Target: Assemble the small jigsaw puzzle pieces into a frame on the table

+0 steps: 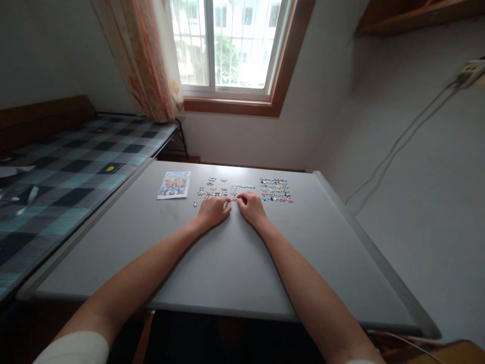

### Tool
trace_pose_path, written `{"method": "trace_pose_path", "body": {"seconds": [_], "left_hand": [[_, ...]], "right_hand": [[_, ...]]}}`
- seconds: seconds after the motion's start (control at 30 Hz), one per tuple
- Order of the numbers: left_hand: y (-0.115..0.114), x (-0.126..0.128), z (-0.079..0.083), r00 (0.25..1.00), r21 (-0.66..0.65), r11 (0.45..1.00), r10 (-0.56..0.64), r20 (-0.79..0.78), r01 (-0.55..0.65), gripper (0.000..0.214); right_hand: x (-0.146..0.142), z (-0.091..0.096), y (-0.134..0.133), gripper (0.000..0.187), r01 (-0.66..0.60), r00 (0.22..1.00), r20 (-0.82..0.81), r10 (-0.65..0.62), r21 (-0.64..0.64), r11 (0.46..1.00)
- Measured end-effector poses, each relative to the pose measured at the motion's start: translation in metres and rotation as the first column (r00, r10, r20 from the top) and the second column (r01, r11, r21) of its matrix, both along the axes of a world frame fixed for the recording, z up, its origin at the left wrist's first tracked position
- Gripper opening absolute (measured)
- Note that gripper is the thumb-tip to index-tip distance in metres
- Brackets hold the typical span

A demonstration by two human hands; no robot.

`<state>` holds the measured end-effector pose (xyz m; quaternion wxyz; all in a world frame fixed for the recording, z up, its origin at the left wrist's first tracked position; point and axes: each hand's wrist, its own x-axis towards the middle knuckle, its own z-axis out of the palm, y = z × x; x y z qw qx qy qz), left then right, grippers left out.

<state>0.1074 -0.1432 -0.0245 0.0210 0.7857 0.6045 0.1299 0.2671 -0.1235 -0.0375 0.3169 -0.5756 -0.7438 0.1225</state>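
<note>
My left hand (214, 211) rests on the table with its fingers curled and thumb and index finger close together; what lies between them is too small to make out. Facing it, my right hand (251, 206) pinches at a small jigsaw puzzle piece (233, 198) at the lower left corner of a partly joined puzzle border (243, 186). That border runs up and then right, pale blue along the top. Loose puzzle pieces (212, 193) lie just beyond my left hand, and a single piece (195, 204) sits to its left. Rows of puzzle pieces (276, 190) are laid out right of my right hand.
A printed picture sheet (174, 185) lies on the grey-white table (220, 273), left of the pieces. Along the left side stands a bed with a checked cover (94, 146). A window (231, 45) is ahead, and cables (401, 141) hang on the right wall.
</note>
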Motion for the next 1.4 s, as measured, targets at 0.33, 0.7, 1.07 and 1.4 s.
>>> {"method": "trace_pose_path", "body": {"seconds": [0.33,0.7,1.07,1.4], "left_hand": [[-0.002,0.001,0.003,1.0,-0.033,0.999,-0.001,0.029,0.002,0.036],[-0.002,0.0,0.003,1.0,-0.013,1.0,-0.018,0.014,0.018,0.036],[0.0,-0.001,0.001,1.0,-0.024,1.0,-0.018,0.0,0.018,0.036],[0.0,-0.002,0.001,0.999,-0.012,0.999,-0.045,-0.001,0.045,0.035]], "right_hand": [[0.0,0.006,-0.008,0.022,0.147,0.967,0.224,-0.125,-0.082,0.986],[0.001,0.011,-0.011,0.023,0.09,0.975,0.213,-0.07,-0.086,0.992],[0.003,0.009,-0.009,0.022,0.028,0.987,0.159,-0.016,-0.072,0.997],[0.003,0.004,-0.006,0.025,-0.019,0.994,0.106,0.023,-0.036,0.999]]}}
